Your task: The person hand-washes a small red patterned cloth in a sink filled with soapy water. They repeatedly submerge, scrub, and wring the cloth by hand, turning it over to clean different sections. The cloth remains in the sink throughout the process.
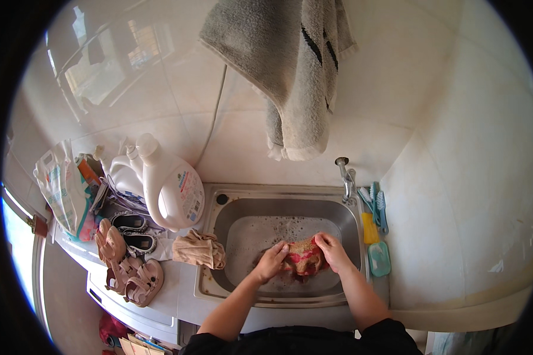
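My left hand (pixel 272 262) and my right hand (pixel 332 252) grip opposite ends of a wet red and tan patterned cloth (pixel 303 255). The cloth is spread between them over the stainless steel sink (pixel 285 203), and its lower part hangs down to the soapy water (pixel 244 235). Foam bubbles float on the water, mostly toward the far side. A wrung tan cloth (pixel 198 249) lies bunched on the left rim of the sink. The metal faucet (pixel 348 179) stands at the back right corner, and I cannot tell whether water runs from it.
Left of the sink stand a large white detergent jug (pixel 177 191), a plastic bag (pixel 64 195), dark shoes (pixel 140 242) and pink clogs (pixel 144 284). Along the right rim are brushes (pixel 376 202), a yellow item (pixel 370 228) and a teal soap box (pixel 379 258). A grey towel (pixel 288 80) hangs above.
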`<state>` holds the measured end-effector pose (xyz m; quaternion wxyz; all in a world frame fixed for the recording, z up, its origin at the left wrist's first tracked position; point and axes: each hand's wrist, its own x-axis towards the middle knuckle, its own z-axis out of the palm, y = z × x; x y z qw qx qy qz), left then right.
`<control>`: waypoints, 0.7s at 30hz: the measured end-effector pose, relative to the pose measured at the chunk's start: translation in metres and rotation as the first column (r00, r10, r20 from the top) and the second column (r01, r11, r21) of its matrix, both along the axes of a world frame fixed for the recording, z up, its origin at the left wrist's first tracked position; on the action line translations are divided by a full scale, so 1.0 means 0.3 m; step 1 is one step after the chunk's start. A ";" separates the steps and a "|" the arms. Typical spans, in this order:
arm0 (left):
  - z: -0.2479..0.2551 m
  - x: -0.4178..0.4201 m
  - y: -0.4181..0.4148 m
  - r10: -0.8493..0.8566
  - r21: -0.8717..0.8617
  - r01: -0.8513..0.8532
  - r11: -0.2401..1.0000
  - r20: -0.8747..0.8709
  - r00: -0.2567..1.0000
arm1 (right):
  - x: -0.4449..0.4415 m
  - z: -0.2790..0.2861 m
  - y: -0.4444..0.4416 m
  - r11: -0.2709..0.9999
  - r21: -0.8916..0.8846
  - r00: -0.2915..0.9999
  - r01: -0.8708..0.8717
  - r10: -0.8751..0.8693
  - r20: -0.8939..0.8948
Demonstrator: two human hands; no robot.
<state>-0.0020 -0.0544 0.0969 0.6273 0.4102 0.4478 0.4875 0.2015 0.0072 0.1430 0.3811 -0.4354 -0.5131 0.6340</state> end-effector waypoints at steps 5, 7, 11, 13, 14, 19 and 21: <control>0.130 0.147 0.036 0.497 -0.452 -0.313 0.835 0.376 0.782 | -0.086 0.058 -0.034 0.738 0.673 0.821 0.053 -0.416 0.392; 0.121 0.146 0.059 0.535 -0.525 -0.292 0.799 0.400 0.744 | -0.128 0.139 -0.090 0.636 0.771 0.762 -0.008 -0.496 0.416; 0.104 0.163 0.071 0.524 -0.337 -0.467 0.817 0.099 0.846 | -0.186 0.167 -0.206 0.512 0.856 0.826 -0.076 -0.448 0.341; 0.125 0.191 0.043 0.483 -0.272 -0.431 0.861 0.169 0.859 | -0.201 0.150 -0.212 0.601 0.799 0.813 -0.031 -0.450 0.370; 0.139 0.228 0.030 0.505 -0.286 -0.446 0.848 0.180 0.844 | -0.192 0.123 -0.186 0.685 0.729 0.795 -0.005 -0.439 0.418; 0.222 0.258 -0.029 0.330 -0.309 -0.257 0.916 0.215 0.919 | -0.148 0.081 -0.049 0.808 0.581 0.761 0.101 -0.439 0.478; 0.269 0.260 -0.015 0.395 -0.323 -0.335 0.885 0.143 0.908 | -0.162 0.103 -0.073 0.783 0.609 0.770 0.127 -0.465 0.437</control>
